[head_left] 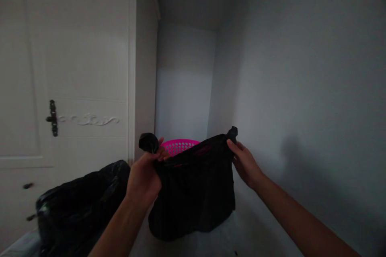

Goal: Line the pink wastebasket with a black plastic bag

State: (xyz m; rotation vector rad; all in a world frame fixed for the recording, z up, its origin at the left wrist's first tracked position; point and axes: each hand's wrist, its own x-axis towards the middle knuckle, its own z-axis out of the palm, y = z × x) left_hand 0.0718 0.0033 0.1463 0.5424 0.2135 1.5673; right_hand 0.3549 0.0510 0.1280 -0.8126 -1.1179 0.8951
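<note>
A black cloth garment (pixel 193 196) hangs spread between my two hands, its upper edge stretched and slightly parted, with a hint of red inside. My left hand (pixel 147 172) pinches its left top corner, where a bunched bit of the cloth sticks up above the fingers. The right top corner is gripped by my right hand (pixel 244 160), thumb in front, a small tuft rising above it. The exact kind of garment is hard to make out in the dim light. Behind it shows the rim of a bright pink basket (pixel 181 144) with round holes, mostly hidden.
An open black plastic bag (pixel 81 196) stands at the left, near my left forearm. Beyond it is a white wardrobe (pixel 90 68) with a dark handle (pixel 53 118). A pale wall (pixel 301 88) runs along the right, above the light floor (pixel 250 233).
</note>
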